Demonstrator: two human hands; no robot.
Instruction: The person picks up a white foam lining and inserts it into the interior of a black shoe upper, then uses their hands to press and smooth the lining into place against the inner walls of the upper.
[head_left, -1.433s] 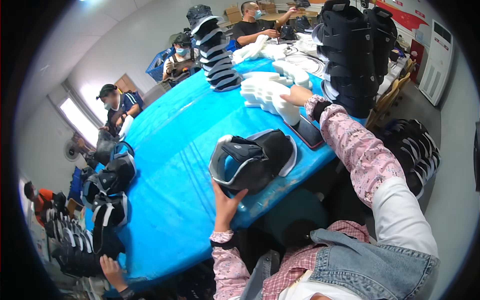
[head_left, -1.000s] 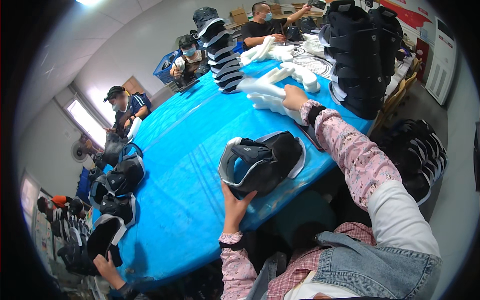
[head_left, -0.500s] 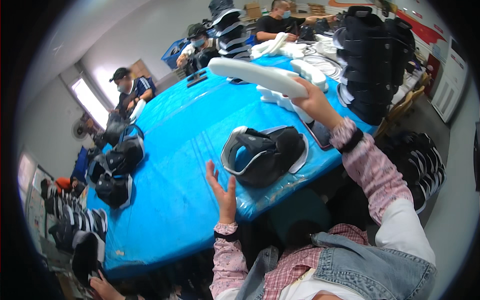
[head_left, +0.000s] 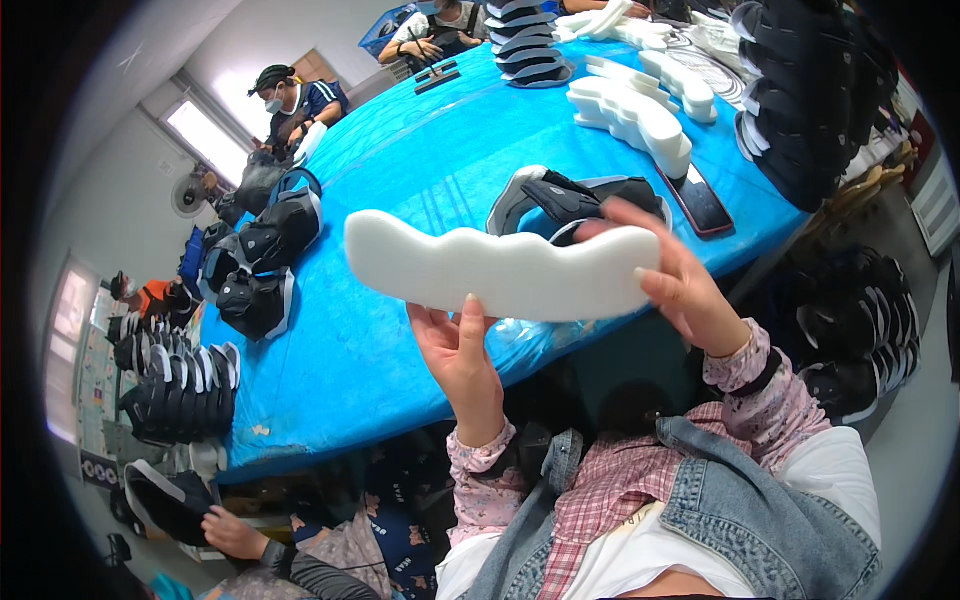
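A long white foam pad (head_left: 510, 275) with a wavy upper edge is held up above the near edge of the table. My left hand (head_left: 465, 365) grips it from below, thumb on the front face and fingers behind. At its right end is my right hand (head_left: 695, 300), the thumb against the front and the slightly blurred fingers reaching behind the upper edge. Partly hidden behind the pad, a black padded liner (head_left: 560, 195) with a light rim lies on the blue-covered table (head_left: 400, 200).
More white foam pads (head_left: 630, 125) lie beyond the liner, beside a phone (head_left: 700, 205). Tall stacks of black liners (head_left: 810, 100) stand at the far right. Other liners (head_left: 280, 230) line the left edge. A co-worker's hand (head_left: 235, 532) holds a dark piece at lower left.
The foam pad has come down and nearer, from raised in my right hand alone to between both hands. My left hand has closed on it. The view has shifted.
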